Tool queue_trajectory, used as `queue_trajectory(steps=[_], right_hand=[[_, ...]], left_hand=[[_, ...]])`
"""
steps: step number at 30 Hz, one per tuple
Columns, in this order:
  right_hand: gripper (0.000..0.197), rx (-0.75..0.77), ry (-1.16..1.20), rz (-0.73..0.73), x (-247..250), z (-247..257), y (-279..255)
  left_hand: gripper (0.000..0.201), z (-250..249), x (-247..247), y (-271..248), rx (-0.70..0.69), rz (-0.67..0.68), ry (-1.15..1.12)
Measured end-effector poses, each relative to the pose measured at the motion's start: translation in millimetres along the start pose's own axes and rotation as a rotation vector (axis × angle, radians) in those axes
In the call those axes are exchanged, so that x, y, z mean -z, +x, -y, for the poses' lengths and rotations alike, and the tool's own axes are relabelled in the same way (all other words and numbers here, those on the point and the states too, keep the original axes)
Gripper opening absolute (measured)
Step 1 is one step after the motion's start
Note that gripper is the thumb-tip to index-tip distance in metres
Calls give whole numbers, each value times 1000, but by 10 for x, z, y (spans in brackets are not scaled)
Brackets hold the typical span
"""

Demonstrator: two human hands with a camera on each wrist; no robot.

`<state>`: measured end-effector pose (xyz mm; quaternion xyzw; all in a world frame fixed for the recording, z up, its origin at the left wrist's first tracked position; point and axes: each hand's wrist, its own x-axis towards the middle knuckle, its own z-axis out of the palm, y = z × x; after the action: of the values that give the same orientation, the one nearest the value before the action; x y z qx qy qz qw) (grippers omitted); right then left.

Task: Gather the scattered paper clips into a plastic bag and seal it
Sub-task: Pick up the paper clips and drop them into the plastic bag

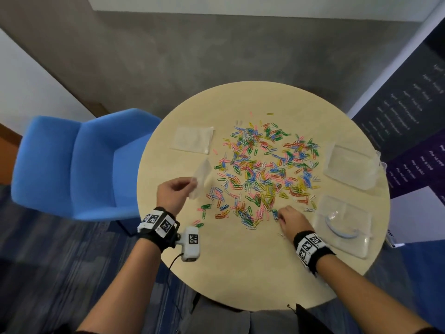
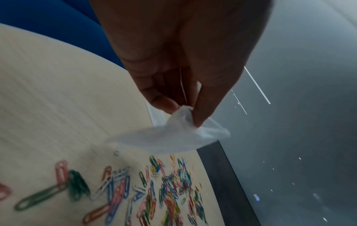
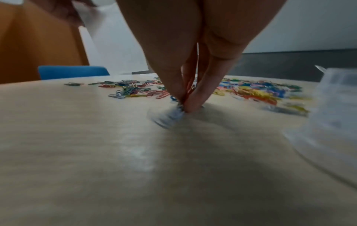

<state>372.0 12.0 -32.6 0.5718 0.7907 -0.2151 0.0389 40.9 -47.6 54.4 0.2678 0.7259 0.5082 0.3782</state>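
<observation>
Head view: plastic bag is being pinched by left hand, left of the paper clips; clips are being pinched by right hand. Slack mouth risks spills.

Soft even indoor light, wide-angle bending at edges, wrist views motion-blurred, faint shadows on table
</observation>
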Motion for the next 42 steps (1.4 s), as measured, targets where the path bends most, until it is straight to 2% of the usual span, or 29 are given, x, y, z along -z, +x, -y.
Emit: queue_trajectory(steps=[3, 8, 11, 13, 15, 16, 18, 19, 20, 21, 23, 26, 30, 36, 42], right_hand=[[46, -5, -20, 7, 40, 65, 101], [26, -19, -109, 41, 59, 181, 257], [22, -38, -73, 46, 131, 164, 324], [19, -120, 35, 27, 199, 90, 352], [18, -273, 279, -36, 266, -38, 341], [21, -378, 486, -67, 301, -114, 328], [28, -579, 1134, -40, 405, -191, 278], [25, -616, 1448, -5, 484, -184, 247], [21, -614, 1670, 23, 582, -157, 221], [16, -588, 1791, 64, 692, -107, 199], [13, -481, 1923, 143, 870, 10, 180], [12, -379, 1979, 187, 992, 218, 185], [13, -310, 1808, 114, 885, 415, 254], [11, -370, 1873, -13, 813, 431, 318], [13, -421, 1865, 7, 848, 439, 398]], left_hand=[[8, -61, -173, -47, -51, 25, 11], [7, -172, -376, -19, -44, 19, 45], [12, -211, -517, -62, -13, 144, 98], [16, -203, -632, -86, 0, 214, 150], [22, -193, -759, -105, -6, 246, 199], [24, -185, -826, -111, -4, 257, 210], [24, -164, -972, -124, 0, 272, 219], [22, -153, -1049, -126, -7, 279, 240], [20, -139, -1121, -127, -21, 290, 275], [19, -127, -1191, -123, -34, 308, 312], [19, -113, -1315, -129, -61, 361, 360], [21, -121, -1484, -159, -110, 407, 417], [22, -148, -1622, -209, -165, 414, 408], [29, -207, -1641, -223, -219, 329, 312], [35, -304, -1586, -206, -330, 405, 337]])
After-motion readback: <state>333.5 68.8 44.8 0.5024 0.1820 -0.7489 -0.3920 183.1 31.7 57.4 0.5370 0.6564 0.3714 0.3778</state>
